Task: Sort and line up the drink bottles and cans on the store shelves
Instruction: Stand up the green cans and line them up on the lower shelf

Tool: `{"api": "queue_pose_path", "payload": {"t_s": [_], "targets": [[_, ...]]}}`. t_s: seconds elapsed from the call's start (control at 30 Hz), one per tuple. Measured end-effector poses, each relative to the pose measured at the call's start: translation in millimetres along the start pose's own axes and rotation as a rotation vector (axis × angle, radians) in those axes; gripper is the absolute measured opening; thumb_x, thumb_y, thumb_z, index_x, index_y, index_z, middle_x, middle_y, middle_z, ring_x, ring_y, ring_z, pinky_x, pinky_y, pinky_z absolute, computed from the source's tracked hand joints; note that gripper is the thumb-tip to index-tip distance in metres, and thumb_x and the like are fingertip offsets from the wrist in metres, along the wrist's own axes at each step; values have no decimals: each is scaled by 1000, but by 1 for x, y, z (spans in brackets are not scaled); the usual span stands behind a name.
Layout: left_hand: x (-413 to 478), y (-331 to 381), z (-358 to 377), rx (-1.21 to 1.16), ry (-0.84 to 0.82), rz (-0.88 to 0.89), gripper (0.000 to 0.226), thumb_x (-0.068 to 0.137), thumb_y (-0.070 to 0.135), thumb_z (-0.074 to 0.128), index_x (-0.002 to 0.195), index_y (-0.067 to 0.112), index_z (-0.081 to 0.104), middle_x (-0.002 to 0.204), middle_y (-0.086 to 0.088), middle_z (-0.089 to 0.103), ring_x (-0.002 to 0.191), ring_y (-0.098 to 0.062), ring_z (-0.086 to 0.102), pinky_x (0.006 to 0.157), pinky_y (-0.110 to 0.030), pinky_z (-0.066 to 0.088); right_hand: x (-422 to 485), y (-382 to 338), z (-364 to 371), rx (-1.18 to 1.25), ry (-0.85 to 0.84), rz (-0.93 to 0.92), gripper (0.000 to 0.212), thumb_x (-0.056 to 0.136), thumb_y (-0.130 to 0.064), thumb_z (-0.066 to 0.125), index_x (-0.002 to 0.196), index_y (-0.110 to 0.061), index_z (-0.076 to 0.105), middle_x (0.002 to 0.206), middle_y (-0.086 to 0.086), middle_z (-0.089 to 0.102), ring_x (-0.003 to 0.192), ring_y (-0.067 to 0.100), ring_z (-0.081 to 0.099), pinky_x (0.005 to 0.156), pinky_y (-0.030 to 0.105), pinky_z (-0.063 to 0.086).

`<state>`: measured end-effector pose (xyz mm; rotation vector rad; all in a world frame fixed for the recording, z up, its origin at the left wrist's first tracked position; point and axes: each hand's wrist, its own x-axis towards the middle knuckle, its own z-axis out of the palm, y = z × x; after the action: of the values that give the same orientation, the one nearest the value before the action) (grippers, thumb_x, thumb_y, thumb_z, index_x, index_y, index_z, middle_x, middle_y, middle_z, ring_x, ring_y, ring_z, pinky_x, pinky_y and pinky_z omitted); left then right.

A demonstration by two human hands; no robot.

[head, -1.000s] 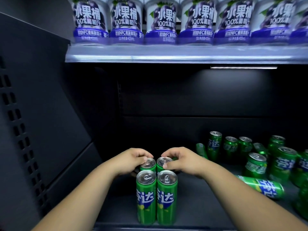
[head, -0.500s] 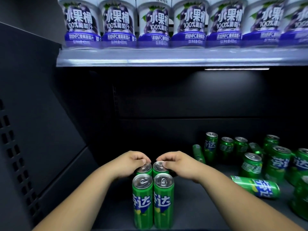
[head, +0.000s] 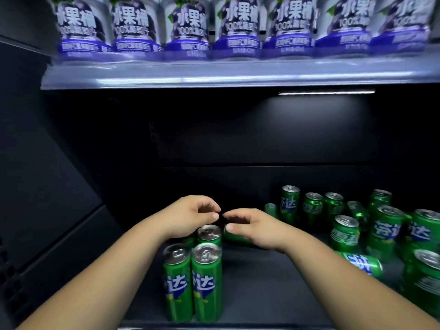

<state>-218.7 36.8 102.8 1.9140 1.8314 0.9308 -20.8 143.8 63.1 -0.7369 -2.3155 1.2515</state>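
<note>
Two tall green cans [head: 192,282] stand side by side at the front of the dark lower shelf [head: 257,294]. Right behind them a second pair stands; the right one's silver top [head: 209,233] shows, the left one is mostly hidden by my left hand. My left hand [head: 190,217] hovers just above that pair, fingers loosely curled and holding nothing. My right hand [head: 254,229] hovers beside it, also loosely curled and holding nothing, the fingertips of both hands nearly meeting. A green can shape [head: 238,238] shows under my right palm, too blurred to tell how it lies.
Several loose green cans [head: 345,234] stand unevenly at the right; one lies on its side [head: 362,264], another at the back [head: 270,208]. The upper shelf edge [head: 214,77] carries a row of purple-labelled juice bottles [head: 185,27]. A dark side panel [head: 47,186] closes the left.
Both hands have lifted off the tops of the back pair of cans and let go. The view has shifted, so the cans sit further left in frame.
</note>
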Motion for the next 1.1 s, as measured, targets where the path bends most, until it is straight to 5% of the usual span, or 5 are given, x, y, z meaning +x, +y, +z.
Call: {"api": "queue_pose_path", "payload": {"t_s": [0.2,0.37,0.5,0.77,1.1], "targets": [[35,35,36,94,-48,-19,14,87,38,71,100,38,69,98,10,73,93,-12,70,88,-38,56,-30,26,-64,-75,36,36,53,78,-53,75,126,-35,65,121,-11,67,102,4,66,93,29,53],[66,75,79,94,-63,-2,19,88,32,73,106,30,70,102,11,73,97,-7,68,95,-34,53,-55,57,-121,-86,81,52,39,92,-24,72,129,-16,64,98,-14,66,67,-15,56,68,9,40],[81,98,117,55,-76,-18,19,88,27,74,107,24,71,98,9,74,85,-1,68,84,-26,55,-76,74,-158,-98,87,55,37,93,-19,70,129,-16,62,100,-16,64,75,-14,59,65,4,39],[91,116,188,98,-149,-109,33,80,29,81,110,27,70,106,8,71,100,-9,67,89,-22,51,-101,104,-198,-137,60,74,43,90,-26,73,131,-22,62,129,-3,64,120,7,59,107,32,47],[120,105,233,138,-167,-140,44,75,27,84,116,25,68,109,11,67,102,-5,61,84,-14,44,-130,108,-225,-353,-72,66,42,76,-34,85,114,-32,68,100,-6,71,95,12,69,90,30,55]]}}
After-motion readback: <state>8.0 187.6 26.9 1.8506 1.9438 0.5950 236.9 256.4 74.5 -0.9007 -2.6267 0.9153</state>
